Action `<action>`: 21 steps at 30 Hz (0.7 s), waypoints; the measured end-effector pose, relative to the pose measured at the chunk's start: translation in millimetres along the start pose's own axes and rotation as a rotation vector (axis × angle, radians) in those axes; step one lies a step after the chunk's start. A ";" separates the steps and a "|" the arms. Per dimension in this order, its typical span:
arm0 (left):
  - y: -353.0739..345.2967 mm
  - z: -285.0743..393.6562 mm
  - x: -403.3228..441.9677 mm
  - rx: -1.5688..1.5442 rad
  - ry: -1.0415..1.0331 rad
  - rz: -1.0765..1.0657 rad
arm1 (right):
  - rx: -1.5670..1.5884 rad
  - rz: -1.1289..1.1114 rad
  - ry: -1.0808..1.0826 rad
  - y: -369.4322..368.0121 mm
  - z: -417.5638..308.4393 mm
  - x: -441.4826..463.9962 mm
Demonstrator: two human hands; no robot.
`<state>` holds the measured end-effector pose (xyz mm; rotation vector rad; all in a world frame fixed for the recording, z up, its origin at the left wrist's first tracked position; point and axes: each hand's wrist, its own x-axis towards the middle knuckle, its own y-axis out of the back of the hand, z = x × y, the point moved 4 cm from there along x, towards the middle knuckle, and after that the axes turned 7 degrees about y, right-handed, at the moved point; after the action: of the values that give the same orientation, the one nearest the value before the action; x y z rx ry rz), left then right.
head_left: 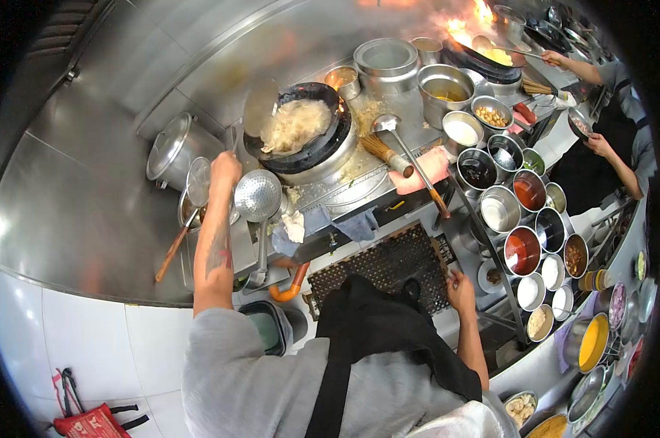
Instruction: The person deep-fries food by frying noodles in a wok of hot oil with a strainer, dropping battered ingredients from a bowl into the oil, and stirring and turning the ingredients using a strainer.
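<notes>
My left hand (225, 169) is closed around a thin metal handle at the left of the burner. A round, blurred metal piece (261, 109) tilts over the edge of the black wok (328, 142); whether the handle belongs to it or to the wok I cannot tell. Pale, frothy food (297, 125) fills the wok, and small flames show at its right rim. Below my left forearm lies a perforated skimmer (258, 196). My right hand (461, 292) hangs low on the right with its fingers curled and nothing visible in them, near the rack of pots.
A ladle (385, 124) and a bamboo brush (385, 153) lie right of the wok. Several seasoning pots (522, 250) crowd the right-hand rack. A co-worker's hand (554, 58) holds a ladle at a flaming wok (483, 66). A black mat (381, 266) covers the floor.
</notes>
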<state>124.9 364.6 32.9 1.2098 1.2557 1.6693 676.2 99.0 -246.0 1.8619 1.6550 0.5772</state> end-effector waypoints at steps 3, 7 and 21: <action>-48.2 -41.1 9.6 0.080 0.010 -0.013 | -0.034 0.048 -0.083 -4.7 22.0 -37.4; -70.1 -37.4 29.8 -0.097 0.049 -0.145 | -0.023 0.054 -0.172 -11.3 20.8 -81.2; 3.9 -75.7 9.5 -0.250 -0.111 -0.066 | -0.681 0.271 -0.307 32.8 -18.0 -268.2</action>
<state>50.0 349.8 32.4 1.0818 0.9770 1.6318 651.5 -166.0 -195.8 1.5590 0.8593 0.7984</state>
